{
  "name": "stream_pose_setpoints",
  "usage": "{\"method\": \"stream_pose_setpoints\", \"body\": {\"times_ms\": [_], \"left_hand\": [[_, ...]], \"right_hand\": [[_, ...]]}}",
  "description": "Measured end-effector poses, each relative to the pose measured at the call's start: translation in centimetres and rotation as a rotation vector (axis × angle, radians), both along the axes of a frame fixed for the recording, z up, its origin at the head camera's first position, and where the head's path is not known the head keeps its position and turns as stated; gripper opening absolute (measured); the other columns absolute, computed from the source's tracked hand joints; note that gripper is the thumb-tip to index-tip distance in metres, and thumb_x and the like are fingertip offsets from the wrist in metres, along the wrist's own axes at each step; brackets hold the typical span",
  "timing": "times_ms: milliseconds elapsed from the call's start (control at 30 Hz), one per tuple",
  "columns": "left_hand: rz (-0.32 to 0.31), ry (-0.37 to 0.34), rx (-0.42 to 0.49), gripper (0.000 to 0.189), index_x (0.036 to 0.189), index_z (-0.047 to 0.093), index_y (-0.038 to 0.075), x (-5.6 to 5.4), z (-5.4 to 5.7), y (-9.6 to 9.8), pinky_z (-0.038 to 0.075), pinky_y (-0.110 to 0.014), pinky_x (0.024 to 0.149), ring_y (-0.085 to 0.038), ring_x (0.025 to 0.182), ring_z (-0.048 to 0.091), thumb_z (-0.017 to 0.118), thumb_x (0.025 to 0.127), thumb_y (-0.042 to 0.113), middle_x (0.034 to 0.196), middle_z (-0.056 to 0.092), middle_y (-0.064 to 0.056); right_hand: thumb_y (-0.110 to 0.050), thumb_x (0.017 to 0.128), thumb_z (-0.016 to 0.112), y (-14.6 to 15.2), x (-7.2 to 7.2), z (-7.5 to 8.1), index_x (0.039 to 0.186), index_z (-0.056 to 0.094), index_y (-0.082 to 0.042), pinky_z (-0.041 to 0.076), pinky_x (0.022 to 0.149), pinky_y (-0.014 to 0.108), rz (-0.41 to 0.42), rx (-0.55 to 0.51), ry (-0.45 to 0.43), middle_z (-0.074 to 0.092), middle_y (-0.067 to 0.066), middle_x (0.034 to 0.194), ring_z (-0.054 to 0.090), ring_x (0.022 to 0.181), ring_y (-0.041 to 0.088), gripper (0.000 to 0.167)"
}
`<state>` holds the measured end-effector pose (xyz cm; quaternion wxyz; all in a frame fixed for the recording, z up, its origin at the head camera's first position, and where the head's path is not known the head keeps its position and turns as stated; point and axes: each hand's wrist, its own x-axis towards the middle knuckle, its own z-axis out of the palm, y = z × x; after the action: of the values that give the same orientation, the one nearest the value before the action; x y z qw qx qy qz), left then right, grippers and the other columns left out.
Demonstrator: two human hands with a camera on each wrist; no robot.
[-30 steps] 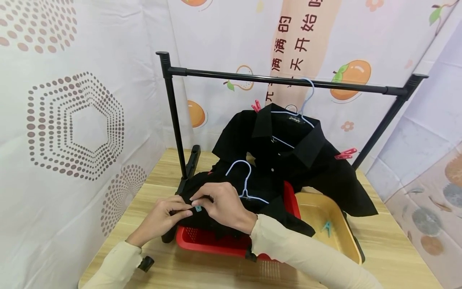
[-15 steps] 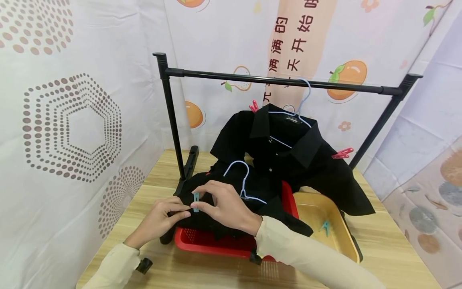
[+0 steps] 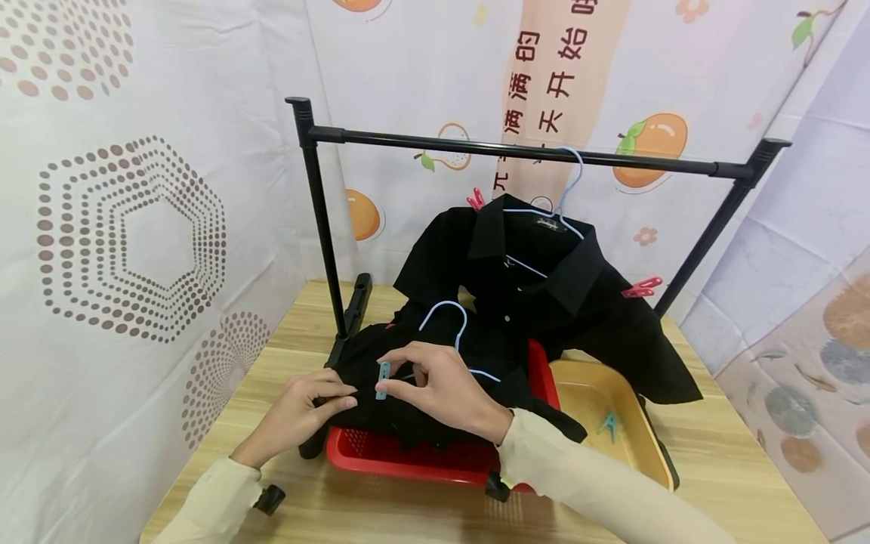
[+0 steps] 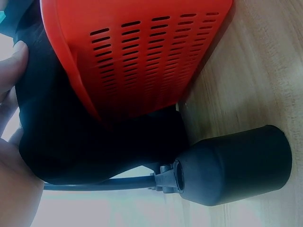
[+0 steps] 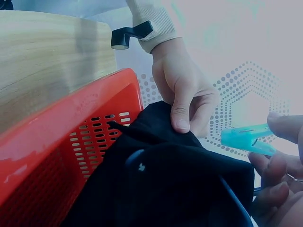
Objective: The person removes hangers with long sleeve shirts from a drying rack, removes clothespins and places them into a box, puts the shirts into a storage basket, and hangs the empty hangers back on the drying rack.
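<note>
My left hand (image 3: 302,408) pinches the edge of a black shirt (image 5: 156,175) between thumb and fingers, at the left side of the red basket (image 3: 408,467). A light-blue hanger (image 3: 445,304) sits in this shirt, its hook sticking up. Just to the right, my right hand (image 3: 442,385) pinches a teal clothespin (image 3: 383,381) upright by its handle ends. In the right wrist view the clothespin's nose points at the left hand and stands apart from the cloth. The left wrist view shows the black cloth draping down past the basket's slotted side.
Behind, a second black shirt (image 3: 435,249) hangs by a light-blue hanger from the black rack bar (image 3: 435,146), with pink clothespins (image 3: 642,287) at its shoulders. At right, a yellow tray (image 3: 578,370) holds another teal clothespin (image 3: 609,427). The rack's foot (image 4: 232,163) stands left of the basket.
My right hand has drawn back to the right from the left hand, carrying the teal clothespin, which has turned upright. My left hand keeps its pinch on the shirt.
</note>
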<state>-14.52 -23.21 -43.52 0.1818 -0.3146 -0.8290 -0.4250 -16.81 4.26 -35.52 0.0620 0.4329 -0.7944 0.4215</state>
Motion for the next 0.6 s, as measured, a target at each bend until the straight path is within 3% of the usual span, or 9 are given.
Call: {"method": "stream_pose_setpoints", "body": {"times_ms": [367,600], "left_hand": [[0.008,0.002,-0.015,0.015,0.101,0.082,0.010,0.1,0.3,0.1,0.047,-0.021,0.058,-0.005,0.066,0.055,0.080,0.088,0.003,0.084,0.067,0.014],[0.005,0.008,-0.005,0.017,0.101,0.082,0.012,0.3,0.1,0.1,0.046,-0.020,0.058,-0.004,0.065,0.054,0.080,0.087,0.002,0.083,0.066,0.013]], "right_hand": [[-0.035,0.096,0.075,1.4,0.3,0.3,0.123,0.073,-0.022,0.039,0.052,0.024,-0.010,-0.023,-0.040,0.069,-0.014,0.102,0.045,0.056,0.007,0.029],[-0.035,0.096,0.075,2.4,0.5,0.2,0.122,0.074,-0.016,0.038,0.052,0.024,-0.018,-0.031,-0.060,0.070,-0.010,0.103,0.044,0.056,0.007,0.032]]}}
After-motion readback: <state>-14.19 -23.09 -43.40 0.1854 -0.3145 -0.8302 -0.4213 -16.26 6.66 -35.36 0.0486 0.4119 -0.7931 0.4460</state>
